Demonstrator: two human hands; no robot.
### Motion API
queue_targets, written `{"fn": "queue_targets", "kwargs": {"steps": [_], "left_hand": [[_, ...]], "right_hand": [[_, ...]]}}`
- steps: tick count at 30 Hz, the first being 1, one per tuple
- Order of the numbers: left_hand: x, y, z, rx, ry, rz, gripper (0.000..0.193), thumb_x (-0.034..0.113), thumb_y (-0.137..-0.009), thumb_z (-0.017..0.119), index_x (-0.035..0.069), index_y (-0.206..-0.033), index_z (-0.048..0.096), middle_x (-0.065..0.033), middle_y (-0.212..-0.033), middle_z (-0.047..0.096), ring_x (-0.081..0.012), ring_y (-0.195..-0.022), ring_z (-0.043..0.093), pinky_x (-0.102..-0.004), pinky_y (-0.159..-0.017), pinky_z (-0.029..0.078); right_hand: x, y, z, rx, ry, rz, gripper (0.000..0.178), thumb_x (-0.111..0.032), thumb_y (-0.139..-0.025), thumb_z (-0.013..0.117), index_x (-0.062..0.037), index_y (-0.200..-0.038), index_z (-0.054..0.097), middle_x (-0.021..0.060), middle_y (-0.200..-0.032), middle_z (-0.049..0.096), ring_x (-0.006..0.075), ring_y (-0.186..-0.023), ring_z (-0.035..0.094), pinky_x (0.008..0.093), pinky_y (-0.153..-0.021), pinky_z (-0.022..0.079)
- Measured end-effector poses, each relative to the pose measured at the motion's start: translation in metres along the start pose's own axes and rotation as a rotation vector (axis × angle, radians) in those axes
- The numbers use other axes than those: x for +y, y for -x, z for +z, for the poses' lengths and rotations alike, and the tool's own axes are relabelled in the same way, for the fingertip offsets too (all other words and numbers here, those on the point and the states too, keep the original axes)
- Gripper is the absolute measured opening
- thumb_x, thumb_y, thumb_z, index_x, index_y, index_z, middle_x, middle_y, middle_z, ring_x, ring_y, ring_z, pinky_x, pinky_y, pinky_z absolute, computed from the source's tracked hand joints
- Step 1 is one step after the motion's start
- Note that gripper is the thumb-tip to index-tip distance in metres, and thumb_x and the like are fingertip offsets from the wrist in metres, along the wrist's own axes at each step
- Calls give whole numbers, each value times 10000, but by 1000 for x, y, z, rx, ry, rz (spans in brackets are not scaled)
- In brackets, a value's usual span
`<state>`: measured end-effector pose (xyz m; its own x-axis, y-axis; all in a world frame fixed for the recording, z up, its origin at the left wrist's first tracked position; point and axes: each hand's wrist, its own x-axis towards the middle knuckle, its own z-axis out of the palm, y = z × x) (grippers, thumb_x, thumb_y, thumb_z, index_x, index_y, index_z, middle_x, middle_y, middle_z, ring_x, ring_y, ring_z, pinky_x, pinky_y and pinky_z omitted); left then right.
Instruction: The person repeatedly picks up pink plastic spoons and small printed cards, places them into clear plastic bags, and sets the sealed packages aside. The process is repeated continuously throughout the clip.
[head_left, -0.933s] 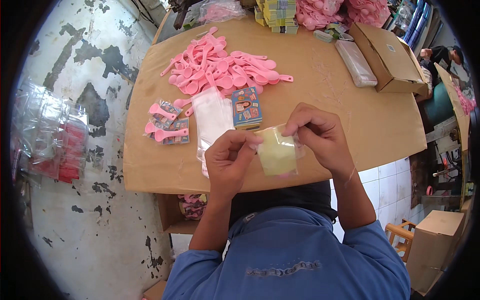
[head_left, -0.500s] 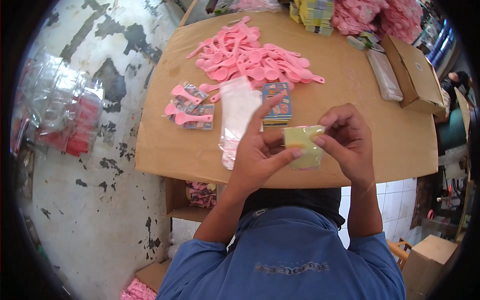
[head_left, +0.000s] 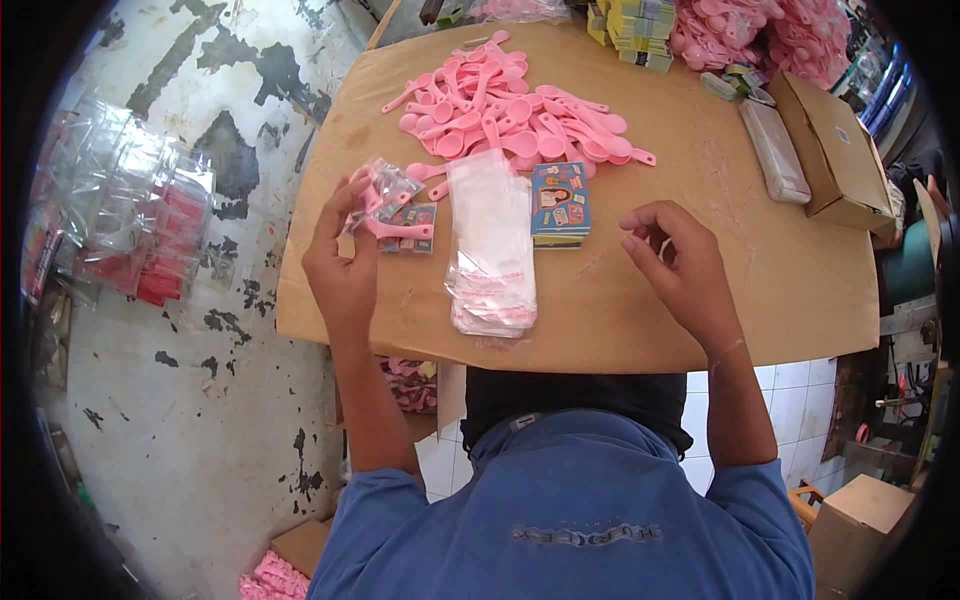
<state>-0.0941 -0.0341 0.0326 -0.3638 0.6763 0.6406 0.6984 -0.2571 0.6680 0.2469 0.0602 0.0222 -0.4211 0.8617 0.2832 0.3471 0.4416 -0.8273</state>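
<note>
My left hand is at the left of the table, its fingers curled on a clear plastic packet with a pink spoon in it. Under and beside this lie more packets with spoons and printed cards. My right hand hovers over the table's right half, fingers loosely bent, thumb apart from the index finger, holding nothing. Between the hands lie a stack of clear plastic bags and a pile of blue printed cards. Behind them is a heap of pink spoons.
At the back right stand bundled yellow cards, bags of pink pieces, a cardboard box and a pale flat pack. Plastic bags hang at the far left. An open carton sits below the table's front edge.
The small packet with the yellow-green card is no longer between my hands. My left hand has moved left to the spoon packets, while my right hand has let go and stays at the right.
</note>
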Motion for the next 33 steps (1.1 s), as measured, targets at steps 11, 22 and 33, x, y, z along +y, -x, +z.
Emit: {"fn": "queue_targets", "kwargs": {"steps": [11,22,33], "left_hand": [[5,20,55,-342,-220,-378,289,263,-917,750,-18,-923,681,-93,-783,689,-160,-663,608,-346,-633,493],[-1,28,64,-205,6,-446,287,210,-904,778,-68,-932,709,-76,-732,636,-179,-639,580,-327,-633,471],[3,36,54,81,448,-421,203,140,-1044,611,-19,-1093,728,-79,-987,733,-130,-841,668,-266,-755,517]], "right_hand": [[23,-41,51,-21,142,220,441,-436,-891,769,-11,-899,653,108,-776,682,233,-690,641,375,-662,502],[42,-40,50,50,-23,166,301,-258,-1001,642,39,-977,680,153,-799,663,226,-701,607,382,-662,474],[17,19,29,-233,-222,122,206,-181,-997,620,7,-1052,685,136,-793,638,275,-664,590,373,-661,475]]}}
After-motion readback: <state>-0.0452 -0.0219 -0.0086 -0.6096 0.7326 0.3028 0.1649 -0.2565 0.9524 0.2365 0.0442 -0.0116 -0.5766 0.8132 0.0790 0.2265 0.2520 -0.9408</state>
